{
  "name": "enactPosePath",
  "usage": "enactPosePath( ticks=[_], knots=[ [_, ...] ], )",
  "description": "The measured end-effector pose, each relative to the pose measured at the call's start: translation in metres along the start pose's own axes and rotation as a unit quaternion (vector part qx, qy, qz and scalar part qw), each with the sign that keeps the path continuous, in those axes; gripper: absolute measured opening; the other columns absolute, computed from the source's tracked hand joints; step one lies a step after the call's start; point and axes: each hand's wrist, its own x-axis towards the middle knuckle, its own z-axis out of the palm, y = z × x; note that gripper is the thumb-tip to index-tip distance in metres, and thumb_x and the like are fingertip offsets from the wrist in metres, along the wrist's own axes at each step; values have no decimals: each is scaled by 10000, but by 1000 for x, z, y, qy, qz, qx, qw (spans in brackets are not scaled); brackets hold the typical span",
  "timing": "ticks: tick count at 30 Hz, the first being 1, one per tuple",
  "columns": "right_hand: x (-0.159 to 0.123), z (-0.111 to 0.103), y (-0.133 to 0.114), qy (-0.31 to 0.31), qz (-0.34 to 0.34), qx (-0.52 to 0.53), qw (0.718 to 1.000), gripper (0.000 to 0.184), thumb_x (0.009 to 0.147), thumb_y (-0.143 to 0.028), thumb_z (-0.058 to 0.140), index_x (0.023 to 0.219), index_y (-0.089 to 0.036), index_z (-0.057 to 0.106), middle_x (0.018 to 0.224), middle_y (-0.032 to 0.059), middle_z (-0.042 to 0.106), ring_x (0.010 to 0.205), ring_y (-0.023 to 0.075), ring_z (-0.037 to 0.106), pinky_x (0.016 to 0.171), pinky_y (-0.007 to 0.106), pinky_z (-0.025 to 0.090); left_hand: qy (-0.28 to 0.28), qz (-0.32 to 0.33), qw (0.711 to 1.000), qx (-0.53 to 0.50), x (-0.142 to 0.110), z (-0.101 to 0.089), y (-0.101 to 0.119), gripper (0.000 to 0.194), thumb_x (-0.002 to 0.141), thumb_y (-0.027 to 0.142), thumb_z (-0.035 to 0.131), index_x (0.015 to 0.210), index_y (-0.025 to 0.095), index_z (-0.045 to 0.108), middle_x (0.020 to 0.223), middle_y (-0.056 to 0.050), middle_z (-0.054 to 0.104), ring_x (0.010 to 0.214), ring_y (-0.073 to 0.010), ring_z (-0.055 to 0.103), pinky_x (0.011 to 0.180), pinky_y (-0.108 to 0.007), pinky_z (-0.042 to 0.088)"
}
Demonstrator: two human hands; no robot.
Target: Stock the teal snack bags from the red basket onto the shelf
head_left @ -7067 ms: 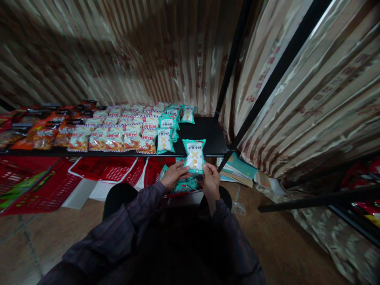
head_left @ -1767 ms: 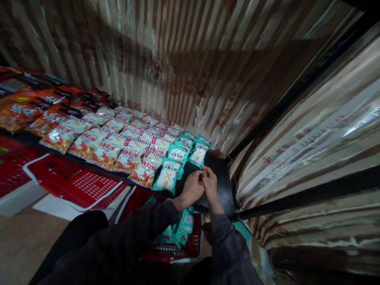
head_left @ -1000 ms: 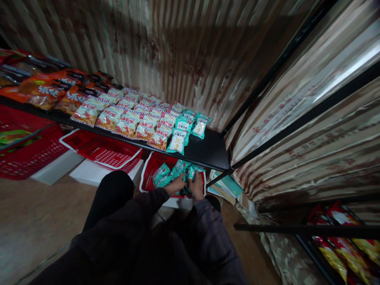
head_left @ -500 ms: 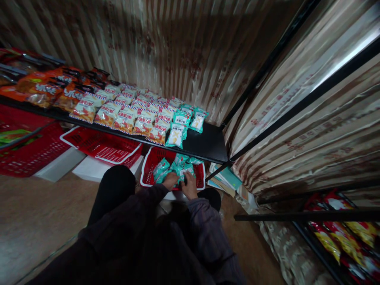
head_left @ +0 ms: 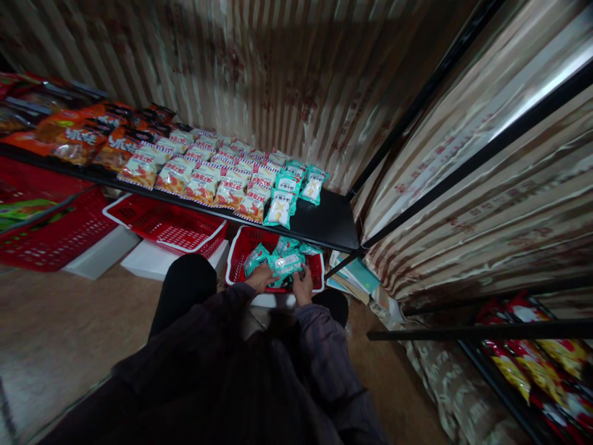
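Orange snack bags [head_left: 76, 145], then white-and-orange bags [head_left: 202, 182], on blk shelf [head_left: 324, 219]. L hand [head_left: 260, 278] & R hand [head_left: 302, 285] at either end of teal plastic snack packet [head_left: 286, 264], in red plastic basket [head_left: 236, 252] below; fingers clamped on it.

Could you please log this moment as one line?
left hand: at teal packet | right hand: at same packet | grip: unclear | place: red basket | nearby: black shelf

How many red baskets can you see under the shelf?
3: the left basket with green packets, the middle basket, and the right basket with teal snack packets. Others may be hidden beneath the black shelf.
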Motion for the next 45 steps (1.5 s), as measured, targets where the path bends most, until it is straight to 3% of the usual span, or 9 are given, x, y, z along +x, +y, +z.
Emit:
enactPosePath(
  ticks=[3,6,10,15,21,28,32,38,45],
  knots=[
    [3,1,-6,51,114,128,984,469,739,-430,620,1145,-202,565,1028,66,684,972,184,634,851,318,508,-7,-52,991,-121,-4,-3,2,153,809,263,640,720,206,529,631,26,514,687,-135,589,845,-346,558],
    [4,2,-18,46,157,184,969,393,737,-495,628,1031,-237,589,866,15,692,762,149,654,678,278,529,-11,-120,948,-293,-10,-1,6,282,730,146,677,617,210,426,556,60,442,602,-102,541,855,-327,553],
    [7,-2,-43,50,211,276,937,283,730,-456,668,901,-236,623,674,-41,654,567,107,586,512,207,459,-42,-144,931,-334,-26,1,13,225,691,116,697,644,196,492,610,36,557,634,-120,596,825,-336,557],
    [12,-11,-78,42,159,324,932,278,680,-411,734,840,-199,653,699,-33,681,603,102,599,550,205,477,-114,-142,933,-311,-41,-10,23,263,572,136,758,808,147,640,792,-59,711,777,-210,686,806,-352,538],
    [9,-15,-106,-10,75,311,947,367,643,-453,767,881,-185,684,693,-39,680,554,83,555,541,200,457,-28,-64,944,-322,-37,-32,51,323,547,270,734,850,162,697,879,-60,722,899,-199,659,855,-314,476],
    [-1,-16,-120,-60,58,300,950,403,645,-457,767,930,-180,704,726,-29,693,593,95,566,594,222,471,-10,6,949,-314,-26,-36,94,390,636,429,739,925,170,698,1007,-64,692,963,-176,610,808,-259,442],
    [-2,-18,-122,-76,69,284,953,436,623,-461,782,946,-178,707,721,-28,695,574,99,556,572,228,468,0,3,953,-301,-22,-34,101,382,601,439,788,849,172,675,867,-22,674,819,-137,597,705,-227,432],
    [-7,-16,-128,-107,65,253,959,413,624,-463,781,921,-182,718,732,-26,683,584,102,539,566,228,447,-35,1,943,-331,-23,-31,104,377,552,422,822,715,177,587,615,34,599,597,-114,571,592,-229,441],
    [-11,-13,-133,-71,42,200,976,388,688,-523,716,840,-167,706,664,-46,622,573,77,461,536,195,362,1,-23,926,-376,-26,-33,108,407,511,382,827,759,177,577,612,46,618,560,-117,580,557,-225,440]
  ],
)
